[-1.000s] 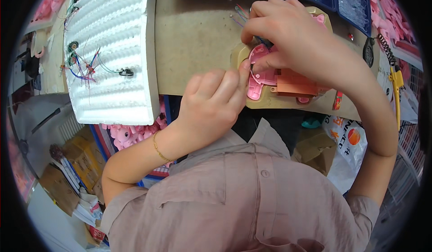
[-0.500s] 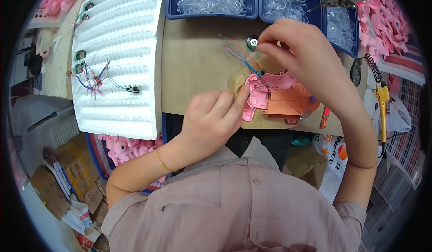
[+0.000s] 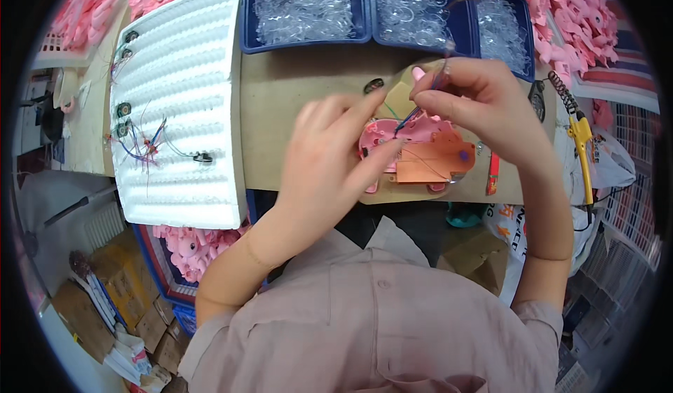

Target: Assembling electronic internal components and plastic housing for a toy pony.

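A pink plastic toy shell point(image 3: 382, 128) lies on a tan board at the table's near edge. An orange battery box point(image 3: 426, 163) sits inside it, with a purple spot at its right end. My right hand point(image 3: 477, 105) is above the shell's far edge, thumb and fingertips pinched on thin coloured wires point(image 3: 404, 124) that run down into the shell. My left hand point(image 3: 326, 158) hovers over the shell's left side, fingers apart and slightly blurred, partly hiding it. Beyond its fingertips, a small round black speaker point(image 3: 374, 85) rests tilted.
A white foam tray point(image 3: 179, 197) with several speakers and wired parts stands at left. Blue bins point(image 3: 308, 42) of clear plastic pieces line the back. Pink shells point(image 3: 575, 21) are heaped far right. A yellow soldering iron point(image 3: 580, 140) hangs at right, near a red tool point(image 3: 493, 173).
My right hand has left the speaker and now pinches the wires, drawn upward. My left hand has lifted from the shell and spread its fingers. The whole view has shifted slightly.
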The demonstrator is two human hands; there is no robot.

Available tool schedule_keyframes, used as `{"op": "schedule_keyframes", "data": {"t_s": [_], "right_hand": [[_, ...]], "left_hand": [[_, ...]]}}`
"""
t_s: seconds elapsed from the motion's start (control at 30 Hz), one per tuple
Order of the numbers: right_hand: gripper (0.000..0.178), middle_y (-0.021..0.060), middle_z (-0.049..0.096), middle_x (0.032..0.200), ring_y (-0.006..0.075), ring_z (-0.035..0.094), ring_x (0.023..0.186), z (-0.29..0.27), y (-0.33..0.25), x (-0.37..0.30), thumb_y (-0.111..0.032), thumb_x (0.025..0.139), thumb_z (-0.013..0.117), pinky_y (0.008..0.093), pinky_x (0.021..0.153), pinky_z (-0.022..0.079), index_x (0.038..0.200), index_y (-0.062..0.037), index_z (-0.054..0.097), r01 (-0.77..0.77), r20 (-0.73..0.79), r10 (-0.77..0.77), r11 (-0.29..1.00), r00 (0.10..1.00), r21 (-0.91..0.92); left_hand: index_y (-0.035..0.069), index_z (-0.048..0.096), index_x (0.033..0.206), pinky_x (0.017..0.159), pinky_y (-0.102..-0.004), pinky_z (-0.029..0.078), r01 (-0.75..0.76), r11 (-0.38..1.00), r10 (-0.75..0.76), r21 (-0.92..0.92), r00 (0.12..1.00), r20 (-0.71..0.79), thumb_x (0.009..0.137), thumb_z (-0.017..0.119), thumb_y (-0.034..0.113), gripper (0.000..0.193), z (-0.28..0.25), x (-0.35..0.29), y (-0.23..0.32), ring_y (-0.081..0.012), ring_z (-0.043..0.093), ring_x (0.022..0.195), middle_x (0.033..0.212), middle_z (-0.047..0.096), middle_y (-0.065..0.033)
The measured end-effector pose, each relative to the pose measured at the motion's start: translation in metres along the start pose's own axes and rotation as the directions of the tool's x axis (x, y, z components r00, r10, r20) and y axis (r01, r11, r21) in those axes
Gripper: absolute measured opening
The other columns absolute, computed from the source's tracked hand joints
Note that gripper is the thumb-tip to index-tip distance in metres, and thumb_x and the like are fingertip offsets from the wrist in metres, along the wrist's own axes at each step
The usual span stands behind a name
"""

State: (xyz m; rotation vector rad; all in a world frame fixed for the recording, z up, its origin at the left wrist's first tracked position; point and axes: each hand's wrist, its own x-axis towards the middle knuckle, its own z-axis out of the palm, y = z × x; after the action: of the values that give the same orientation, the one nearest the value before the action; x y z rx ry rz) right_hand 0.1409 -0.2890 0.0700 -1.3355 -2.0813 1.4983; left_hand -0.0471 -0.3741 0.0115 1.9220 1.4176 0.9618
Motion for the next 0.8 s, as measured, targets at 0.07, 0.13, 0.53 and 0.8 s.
{"op": "schedule_keyframes", "data": {"t_s": [0.07, 0.13, 0.53, 0.8], "right_hand": [[0.018, 0.0023, 0.062, 0.076, 0.0065, 0.055, 0.065, 0.008, 0.008, -0.014, -0.014, 0.085, 0.064, 0.023, 0.059, 0.044, 0.092, 0.0032, 0.065, 0.011, -0.097, -0.01, 1.0, 0.995, 0.011], [0.018, 0.0054, 0.065, 0.086, 0.0103, 0.058, 0.075, 0.005, -0.005, -0.03, -0.013, 0.082, 0.067, 0.0257, 0.069, 0.047, 0.093, 0.0017, 0.065, -0.139, -0.181, 0.125, 0.988, 0.976, -0.065], [0.016, 0.008, 0.054, 0.081, 0.023, 0.054, 0.078, 0.02, 0.046, -0.079, -0.01, 0.074, 0.071, 0.0343, 0.069, 0.042, 0.075, -0.0013, 0.057, 0.061, -0.29, -0.165, 0.94, 0.943, -0.335], [0.013, 0.0095, 0.058, 0.084, 0.0237, 0.057, 0.078, 0.06, 0.042, -0.102, -0.012, 0.077, 0.07, 0.0329, 0.068, 0.046, 0.081, -0.0033, 0.061, 0.15, -0.146, -0.177, 0.972, 0.973, -0.181]], "left_hand": [[0.003, 0.068, 0.093, 0.075, -0.0375, 0.044, -0.109, 0.993, 0.105, -0.04, 0.991, -0.084, 0.078, 0.07, 0.018, 0.021, 0.018, 0.018, -0.003, -0.0293, 0.054, 0.082, 0.085, 0.059, -0.0107], [0.002, 0.068, 0.09, 0.073, -0.0366, 0.044, -0.007, 0.987, -0.001, -0.159, 0.999, -0.052, 0.078, 0.069, 0.018, 0.019, 0.028, 0.018, -0.015, -0.0279, 0.054, 0.079, 0.083, 0.059, -0.0109], [0.0, 0.067, 0.095, 0.064, -0.0329, 0.045, 0.222, 0.935, -0.234, -0.276, 0.972, -0.011, 0.081, 0.066, 0.011, 0.017, 0.034, 0.021, -0.013, -0.0221, 0.056, 0.07, 0.078, 0.063, -0.0114], [0.003, 0.067, 0.093, 0.066, -0.0367, 0.045, -0.04, 0.998, 0.046, 0.057, 0.994, -0.098, 0.079, 0.064, 0.008, 0.015, 0.037, 0.022, 0.002, -0.0273, 0.056, 0.072, 0.075, 0.063, -0.0099]]}}
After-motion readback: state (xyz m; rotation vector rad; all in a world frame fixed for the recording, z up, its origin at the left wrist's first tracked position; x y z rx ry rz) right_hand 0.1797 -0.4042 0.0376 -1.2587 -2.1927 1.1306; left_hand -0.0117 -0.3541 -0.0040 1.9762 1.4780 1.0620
